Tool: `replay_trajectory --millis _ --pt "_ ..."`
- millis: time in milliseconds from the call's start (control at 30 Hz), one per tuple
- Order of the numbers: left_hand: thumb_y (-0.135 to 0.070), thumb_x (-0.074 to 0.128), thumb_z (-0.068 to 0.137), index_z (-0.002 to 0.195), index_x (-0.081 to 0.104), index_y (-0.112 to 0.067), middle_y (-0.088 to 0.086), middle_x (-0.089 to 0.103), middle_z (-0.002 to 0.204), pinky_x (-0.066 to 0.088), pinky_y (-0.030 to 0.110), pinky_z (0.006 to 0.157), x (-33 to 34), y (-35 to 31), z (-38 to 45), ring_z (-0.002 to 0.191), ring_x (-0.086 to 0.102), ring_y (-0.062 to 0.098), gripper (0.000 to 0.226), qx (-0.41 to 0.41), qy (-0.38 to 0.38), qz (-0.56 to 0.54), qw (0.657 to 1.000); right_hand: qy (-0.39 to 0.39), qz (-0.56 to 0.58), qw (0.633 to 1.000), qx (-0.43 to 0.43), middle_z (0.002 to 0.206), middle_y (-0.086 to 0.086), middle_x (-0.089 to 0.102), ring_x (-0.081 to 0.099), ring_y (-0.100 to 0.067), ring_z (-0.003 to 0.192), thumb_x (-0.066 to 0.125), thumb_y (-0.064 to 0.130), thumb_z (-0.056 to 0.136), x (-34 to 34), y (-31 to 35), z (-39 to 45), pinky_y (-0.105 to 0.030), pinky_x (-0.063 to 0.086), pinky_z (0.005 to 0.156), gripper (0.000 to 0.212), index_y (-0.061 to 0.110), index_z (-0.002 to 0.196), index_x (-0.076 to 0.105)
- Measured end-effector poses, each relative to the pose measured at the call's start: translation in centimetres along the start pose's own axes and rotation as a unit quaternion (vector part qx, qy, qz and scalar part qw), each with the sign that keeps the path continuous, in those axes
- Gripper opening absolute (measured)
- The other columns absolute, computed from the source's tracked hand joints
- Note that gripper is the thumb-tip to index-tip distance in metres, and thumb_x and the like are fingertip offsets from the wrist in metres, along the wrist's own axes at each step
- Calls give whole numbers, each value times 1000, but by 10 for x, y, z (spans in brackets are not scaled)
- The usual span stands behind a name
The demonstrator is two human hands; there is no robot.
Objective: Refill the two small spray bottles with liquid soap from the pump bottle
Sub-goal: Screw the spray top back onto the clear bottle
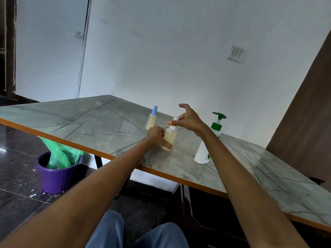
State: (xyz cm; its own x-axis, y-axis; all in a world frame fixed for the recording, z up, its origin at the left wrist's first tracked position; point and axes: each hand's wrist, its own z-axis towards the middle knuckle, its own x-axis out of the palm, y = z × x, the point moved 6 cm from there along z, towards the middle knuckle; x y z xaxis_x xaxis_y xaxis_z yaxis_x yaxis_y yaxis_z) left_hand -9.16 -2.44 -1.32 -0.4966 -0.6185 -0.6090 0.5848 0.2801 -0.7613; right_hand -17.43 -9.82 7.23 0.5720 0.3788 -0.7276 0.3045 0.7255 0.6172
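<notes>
Yellowish soap fills the white-capped spray bottle, upright on the marble table, nozzle up. The left hand wraps its body; the right hand pinches the cap, other fingers spread. Behind stands 1 blue-capped spray bottle, upright; the pump bottle stands right.

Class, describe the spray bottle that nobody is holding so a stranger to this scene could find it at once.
Start at the marble-patterned table with the orange edge, and look toward its far side by the white wall. There, just beyond the left hand, stands a small spray bottle of pale yellow liquid. Unlike the held bottle with its white top, it has a blue cap and a red-bordered label.
</notes>
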Motion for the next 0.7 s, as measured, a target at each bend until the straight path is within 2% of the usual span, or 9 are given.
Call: replay_trajectory --millis 67,100,233,300,367,433,533,700 --pt "-29 77 73 125 51 -7 11 56 125 43 25 91 0 0 1 115 52 24 63 1 -1 1 1000 45 77 996 12 126 -16 58 56 -28 114 70 -1 78 2 -1 -2 -39 45 101 79 19 143 29" --pt "-29 77 73 125 51 -7 11 56 125 43 25 91 0 0 1 115 52 24 63 1 0 1 1000 47 76 996 10 127 -17 58 57 -28 114 68 -5 78 2 -1 -2 -40 46 101 77 18 142 32" --pt "-30 77 72 125 51 -6 11 56 124 42 24 89 0 0 1 115 52 23 63 1 3 1 1000 -21 -11 1000 -4 107 -14 62 58 -23 99 80 15 71 -1 1 -4 -31 47 89 77 16 136 38" --pt "-31 77 72 125 51 -7 11 56 125 43 24 90 0 0 0 115 52 23 64 3 0 3 1000 1 8 1000 -3 111 -15 62 58 -25 102 78 10 73 1 2 -4 -34 46 94 77 17 137 35" --pt "-31 76 73 126 51 -7 11 56 125 43 24 91 0 0 1 116 52 23 64 4 -3 5 1000 43 62 997 11 123 -17 61 57 -29 113 68 -5 78 4 1 -4 -42 43 104 74 17 139 33" --pt "-31 76 73 126 50 -7 11 55 126 43 25 92 0 0 1 116 52 23 64 5 -4 3 1000 52 76 996 15 126 -18 60 56 -30 118 61 -13 80 5 1 -4 -45 40 106 70 17 139 34" --pt "-30 76 73 126 51 -7 11 56 126 43 25 92 0 0 1 116 52 23 63 6 -5 1 1000 25 69 997 13 128 -18 58 56 -31 117 65 -9 79 6 -1 -3 -46 41 106 68 17 136 37" --pt "-31 76 73 125 51 -7 10 56 125 42 23 91 0 0 1 115 53 23 62 3 -10 1 1000 -18 106 994 15 113 -16 67 61 -27 109 70 -6 76 4 -6 -7 -43 44 103 62 14 126 39"
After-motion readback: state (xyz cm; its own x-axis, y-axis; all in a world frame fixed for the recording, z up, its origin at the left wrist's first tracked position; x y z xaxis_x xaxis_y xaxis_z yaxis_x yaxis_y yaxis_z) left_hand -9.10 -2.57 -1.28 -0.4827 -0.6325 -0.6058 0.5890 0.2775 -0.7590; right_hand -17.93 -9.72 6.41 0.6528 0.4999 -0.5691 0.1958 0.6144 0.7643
